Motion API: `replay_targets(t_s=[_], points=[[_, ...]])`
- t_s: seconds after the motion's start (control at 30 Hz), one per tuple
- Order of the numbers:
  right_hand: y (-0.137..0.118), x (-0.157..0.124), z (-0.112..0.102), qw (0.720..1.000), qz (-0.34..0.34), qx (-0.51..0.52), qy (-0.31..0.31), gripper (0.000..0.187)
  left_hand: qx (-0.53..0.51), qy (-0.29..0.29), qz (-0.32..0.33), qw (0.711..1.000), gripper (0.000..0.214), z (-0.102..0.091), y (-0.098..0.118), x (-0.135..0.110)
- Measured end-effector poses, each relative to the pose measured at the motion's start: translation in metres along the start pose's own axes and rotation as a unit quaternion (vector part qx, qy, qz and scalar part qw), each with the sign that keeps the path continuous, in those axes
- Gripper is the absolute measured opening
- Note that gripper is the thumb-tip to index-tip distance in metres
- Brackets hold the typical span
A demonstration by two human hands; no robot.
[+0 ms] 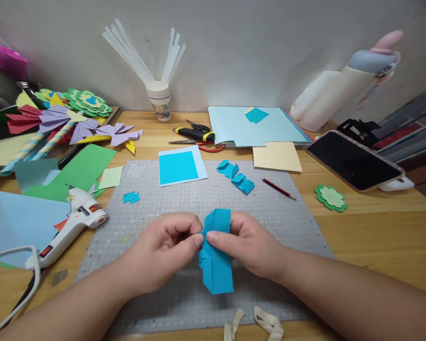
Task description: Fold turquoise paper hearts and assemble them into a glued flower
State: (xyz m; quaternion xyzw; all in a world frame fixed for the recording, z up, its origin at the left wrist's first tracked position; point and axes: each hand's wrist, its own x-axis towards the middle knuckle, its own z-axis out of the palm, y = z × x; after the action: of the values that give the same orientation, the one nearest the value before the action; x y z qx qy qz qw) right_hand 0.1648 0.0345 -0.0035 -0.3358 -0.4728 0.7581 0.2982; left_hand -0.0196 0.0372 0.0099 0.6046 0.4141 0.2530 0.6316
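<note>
A folded strip of blue paper (218, 270) is held upright above the grey cutting mat (152, 303). My right hand (248, 239) grips its right side, with the thumb flat across the front and the other fingers behind. Thumb and forefinger of my left hand (175, 248) pinch the strip's left edge, where small folded flaps stick out. Two small folded blue paper pieces (243, 183) lie on the mat beyond my right hand. Small blue scraps (131, 197) lie farther left, and a blue square sheet (178, 168) rests on a paler one.
At left lies a white glue gun (80, 208) with its cord, near paper flowers (88, 102). A pencil (279, 189), a green paper flower (331, 198) and a phone (357, 160) are at right. A cup of white strips (159, 102), a cutter (195, 134) and scissors stand or lie behind.
</note>
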Motion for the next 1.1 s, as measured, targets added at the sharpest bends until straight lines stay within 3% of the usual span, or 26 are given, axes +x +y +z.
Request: replay_targets(t_s=[0.37,0.5,0.6,0.67,0.73,0.83,0.9,0.97,1.03,1.1], points=[[-0.002,0.000,0.003,1.000,0.012,0.000,-0.016,0.030,0.023,0.006,0.002,1.000,0.028,0.002,0.001,0.003],[-0.003,0.002,0.003,0.999,0.023,0.042,0.004,0.026,0.048,0.034,0.020,0.998,0.031,0.000,-0.001,0.001],[-0.004,0.004,-0.001,0.993,0.047,0.107,0.015,0.020,0.008,0.061,0.037,0.997,0.028,-0.002,-0.004,-0.001],[-0.005,0.005,-0.005,0.983,0.069,0.170,-0.025,0.019,-0.018,0.102,0.069,0.992,0.010,-0.003,-0.005,-0.001],[-0.004,0.006,-0.008,0.965,0.102,0.218,-0.101,0.021,-0.002,0.120,0.106,0.987,0.020,-0.004,-0.004,-0.001],[-0.003,0.007,-0.012,0.940,0.164,0.235,-0.186,0.025,0.035,0.069,0.117,0.990,0.008,-0.005,-0.001,0.001],[-0.003,0.008,-0.013,0.942,0.192,0.229,-0.153,0.029,0.002,0.054,0.097,0.994,0.005,-0.006,-0.001,0.003],[-0.003,0.010,-0.013,0.958,0.175,0.219,-0.055,0.033,-0.049,0.068,0.082,0.993,0.006,-0.007,-0.002,0.005],[-0.005,0.012,-0.013,0.974,0.102,0.194,0.056,0.032,-0.079,0.094,0.064,0.990,0.007,-0.007,-0.004,0.007],[-0.007,0.011,-0.011,0.983,0.011,0.129,0.128,0.030,-0.079,0.122,0.032,0.989,0.008,-0.006,-0.004,0.009]])
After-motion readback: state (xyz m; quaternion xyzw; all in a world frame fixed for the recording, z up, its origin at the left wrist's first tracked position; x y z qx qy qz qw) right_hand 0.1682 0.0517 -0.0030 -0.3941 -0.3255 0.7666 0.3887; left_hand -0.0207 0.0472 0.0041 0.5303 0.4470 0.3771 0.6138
